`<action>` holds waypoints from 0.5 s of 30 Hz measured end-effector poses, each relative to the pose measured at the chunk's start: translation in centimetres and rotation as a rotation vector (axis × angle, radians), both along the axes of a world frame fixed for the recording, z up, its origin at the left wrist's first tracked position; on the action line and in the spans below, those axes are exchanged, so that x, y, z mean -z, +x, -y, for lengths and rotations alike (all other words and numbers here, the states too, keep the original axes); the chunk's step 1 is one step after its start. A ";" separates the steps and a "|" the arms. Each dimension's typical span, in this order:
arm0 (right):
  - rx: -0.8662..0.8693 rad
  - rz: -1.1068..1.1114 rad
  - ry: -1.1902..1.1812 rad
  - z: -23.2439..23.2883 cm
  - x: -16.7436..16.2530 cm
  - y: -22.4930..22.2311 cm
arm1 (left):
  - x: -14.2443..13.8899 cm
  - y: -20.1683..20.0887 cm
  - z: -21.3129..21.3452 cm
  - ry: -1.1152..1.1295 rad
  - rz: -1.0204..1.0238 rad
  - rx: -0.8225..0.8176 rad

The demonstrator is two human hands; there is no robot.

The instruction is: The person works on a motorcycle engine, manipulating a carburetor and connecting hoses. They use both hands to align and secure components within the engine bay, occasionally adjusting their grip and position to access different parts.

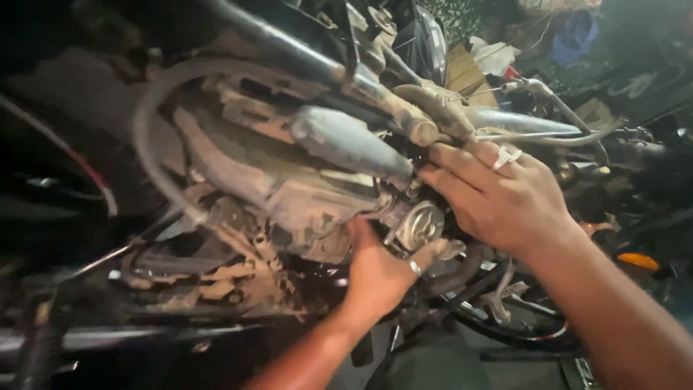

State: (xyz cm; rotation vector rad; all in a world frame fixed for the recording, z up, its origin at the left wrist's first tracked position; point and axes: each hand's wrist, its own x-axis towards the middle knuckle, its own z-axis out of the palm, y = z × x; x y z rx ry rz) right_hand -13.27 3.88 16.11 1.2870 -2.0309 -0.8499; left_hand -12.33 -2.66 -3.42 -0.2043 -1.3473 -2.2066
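**Muddy motorcycle engine, both hands at its side cover**

The motorcycle engine [289,180] fills the middle of the head view, its casing caked with dried brown mud. A small round metal part [420,224] sits at the engine's right-hand end, grey and shiny against the dirt, and both hands meet around it.

The left hand [379,271] comes up from the bottom of the picture, palm toward the engine. Its fingers reach up behind the casing just left of the round part, while the thumb stretches out below that part; a ring shows on it. The hand looks pressed to the engine rather than closed around anything, though its fingertips are hidden, so whether they grip something cannot be told.

The right hand [498,195] comes in from the lower right, back of the hand toward the camera, a ring on one finger. Its fingers lie flat and extended, their tips touching the engine just above and right of the round part, beside the end of a grey cylinder [346,144]. It holds nothing visible.

A dark frame tube [289,47] runs diagonally above the engine. A curved hose [148,137] loops around the engine's left side. A spoked wheel [505,318] shows below the right forearm.
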 end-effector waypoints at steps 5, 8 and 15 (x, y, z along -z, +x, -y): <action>0.094 0.139 -0.079 0.2 -1.5 -1.2 | 0.3 -1.5 -0.3 0.005 0.058 0.068; 0.152 0.187 -0.083 0.5 -1.4 -2.6 | 0.2 -2.4 -0.5 0.034 0.117 0.126; 0.313 0.215 -0.016 0.3 -0.6 -4.5 | 0.8 -3.9 -0.2 0.136 0.088 0.310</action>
